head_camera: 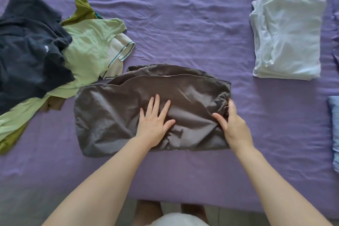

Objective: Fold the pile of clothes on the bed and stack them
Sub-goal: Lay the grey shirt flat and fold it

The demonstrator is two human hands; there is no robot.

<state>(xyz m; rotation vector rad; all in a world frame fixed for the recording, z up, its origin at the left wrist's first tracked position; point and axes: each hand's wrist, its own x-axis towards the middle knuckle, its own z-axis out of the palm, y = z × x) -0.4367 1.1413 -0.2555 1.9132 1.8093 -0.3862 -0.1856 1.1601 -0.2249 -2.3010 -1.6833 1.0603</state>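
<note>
A brown-grey garment (117, 108) lies partly folded on the purple bed sheet (183, 24), right in front of me. My left hand (155, 121) presses flat on its middle with the fingers spread. At the garment's right edge my right hand (231, 123) grips the bunched cloth, its fingers curled into the folds. To the left sits the unfolded pile: a dark navy top (31, 51), a light green shirt (88, 49) and an olive piece (82, 9). A folded pale blue garment (286, 38) rests at the back right.
A blue folded item (334, 130) shows at the right edge of the frame. The bed's near edge runs along the bottom, with my legs and the floor below it. Bare sheet stretches between the brown garment and the pale blue one.
</note>
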